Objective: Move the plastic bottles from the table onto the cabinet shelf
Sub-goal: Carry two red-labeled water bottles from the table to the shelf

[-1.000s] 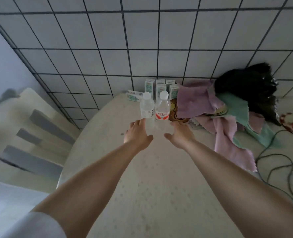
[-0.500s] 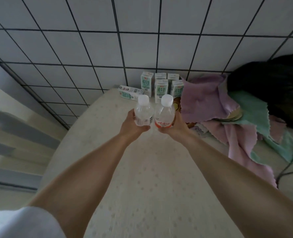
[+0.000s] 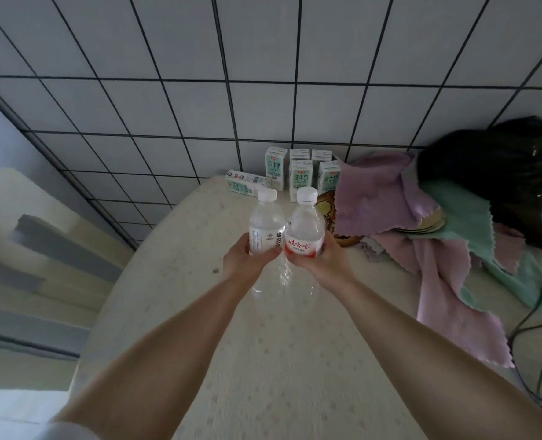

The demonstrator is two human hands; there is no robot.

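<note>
At frame centre, the left hand [image 3: 243, 261] grips a white-labelled water bottle [image 3: 266, 224] and the right hand [image 3: 323, 262] a red-labelled water bottle [image 3: 304, 228] (both capped, clear liquid inside), touching, above the worktop [image 3: 263, 360]; milk cartons [image 3: 300, 176] stand behind.

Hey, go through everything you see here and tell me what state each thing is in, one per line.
White-label bottle: capped, upright, held by the left hand.
Red-label bottle: capped, upright, held by the right hand, touching the other bottle.
Milk cartons: five upright by the wall, one lying on its side.
Cloths: loosely piled, overlapping.
Black bag: crumpled.
Table: covered with a dotted cloth.
</note>
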